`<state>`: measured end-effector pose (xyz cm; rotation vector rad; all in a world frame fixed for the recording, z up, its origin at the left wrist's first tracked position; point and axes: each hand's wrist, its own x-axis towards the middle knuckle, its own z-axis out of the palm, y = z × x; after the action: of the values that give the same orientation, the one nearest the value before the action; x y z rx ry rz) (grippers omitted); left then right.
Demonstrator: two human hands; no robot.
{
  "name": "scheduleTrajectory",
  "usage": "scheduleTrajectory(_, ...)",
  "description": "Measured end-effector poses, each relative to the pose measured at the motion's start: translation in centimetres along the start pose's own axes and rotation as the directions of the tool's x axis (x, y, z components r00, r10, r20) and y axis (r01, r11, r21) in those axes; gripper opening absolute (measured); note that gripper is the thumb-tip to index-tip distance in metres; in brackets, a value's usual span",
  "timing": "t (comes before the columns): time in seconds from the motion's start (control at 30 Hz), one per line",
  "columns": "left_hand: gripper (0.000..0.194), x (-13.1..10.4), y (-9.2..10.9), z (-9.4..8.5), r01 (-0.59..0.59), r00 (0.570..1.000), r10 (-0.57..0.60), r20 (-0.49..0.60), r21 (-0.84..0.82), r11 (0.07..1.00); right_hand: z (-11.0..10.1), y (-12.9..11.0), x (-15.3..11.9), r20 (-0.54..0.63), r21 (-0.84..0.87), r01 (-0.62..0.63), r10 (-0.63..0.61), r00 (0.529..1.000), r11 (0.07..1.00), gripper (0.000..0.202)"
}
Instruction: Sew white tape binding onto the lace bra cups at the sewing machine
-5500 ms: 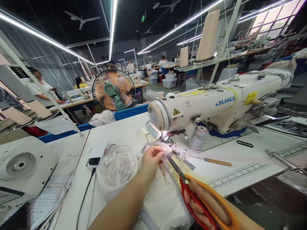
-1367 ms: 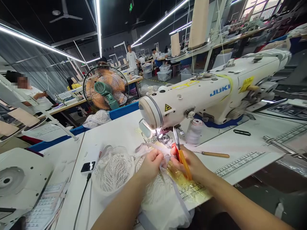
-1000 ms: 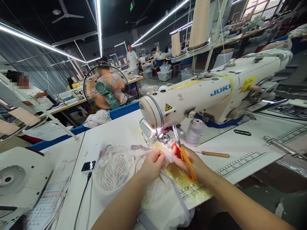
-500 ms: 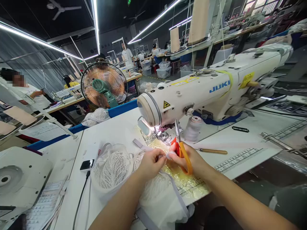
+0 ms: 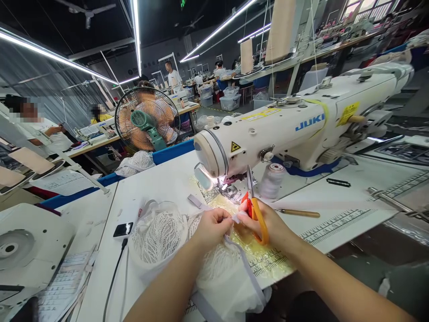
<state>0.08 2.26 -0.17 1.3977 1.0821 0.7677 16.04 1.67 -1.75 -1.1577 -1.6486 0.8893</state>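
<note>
My left hand (image 5: 212, 228) is closed in a pinch on the edge of a white lace garment (image 5: 231, 279), which drapes over the front of the table. Close beside it, my right hand (image 5: 268, 221) grips scissors (image 5: 259, 221) with orange and red handles, their blades pointing up. Its fingertips also pinch a bit of the garment's pale fabric. Both hands sit just in front of the lit needle area of a white sewing machine (image 5: 268, 138). More of the white lace (image 5: 159, 235) lies bunched to the left of my hands.
A thread cone (image 5: 272, 180) stands behind the scissors, and a wooden-handled tool (image 5: 298, 213) lies to the right. At left is a small black device (image 5: 123, 229) with a cable. A large fan (image 5: 147, 118) stands beyond the table; co-workers sit and stand farther off.
The camera view has shifted slightly. Both hands keep almost the same pose, with the garment edge pinched between them and the scissors still in the right hand.
</note>
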Motion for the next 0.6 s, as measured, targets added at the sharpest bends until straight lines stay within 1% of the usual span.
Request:
scheduleTrajectory(0.23,0.009,0.1,-0.3,-0.1,0.007,1.0,-0.006,0.005,-0.007,1.0,0.0,0.0,-0.1,0.03,0.064,-0.043,0.041,0.999,0.997,0.017)
scheduleTrajectory(0.4,0.011,0.1,-0.5,-0.2,-0.013,1.0,0.012,0.012,0.009,1.0,0.0,-0.3,0.1,0.014,0.009,-0.014,0.013,1.0,1.0,0.02)
scheduleTrajectory(0.5,0.011,0.1,-0.6,-0.2,-0.03,0.999,0.03,-0.012,-0.008,1.0,-0.7,-0.6,-0.2,-0.008,0.003,-0.064,0.064,0.998,0.998,0.019)
scheduleTrajectory(0.6,0.011,0.2,-0.6,-0.2,-0.043,0.998,0.042,-0.051,-0.022,0.999,-2.0,-0.5,-2.1,-0.086,0.004,-0.123,0.123,0.989,0.992,0.035)
